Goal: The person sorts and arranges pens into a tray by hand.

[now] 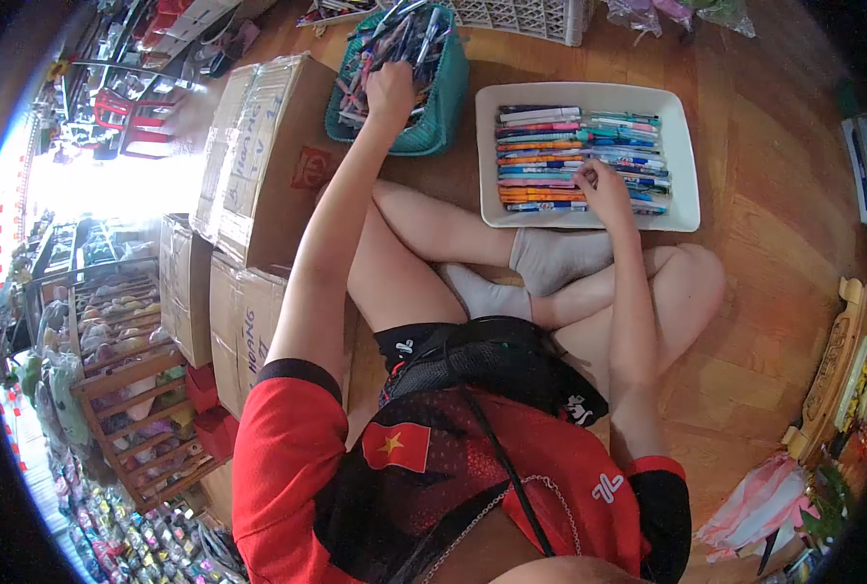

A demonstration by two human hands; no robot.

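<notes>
Two bare hands among pens, one at a teal basket, one at a white tray.
The left hand (392, 92) reaches into the teal plastic basket (445, 119) over a jumbled heap of pens (416, 37); its fingertips are hidden, so whether its grip is clamped on one cannot be told. The right hand (604, 190) is at the rows of pens (539, 146), laid sideways in two columns inside the white tray (687, 127); its fingers are bent, but whether its grip is closed on a pen is unclear. Tray and basket stand on the wooden floor (759, 282), a cardboard box (283, 146) beside the basket.
</notes>
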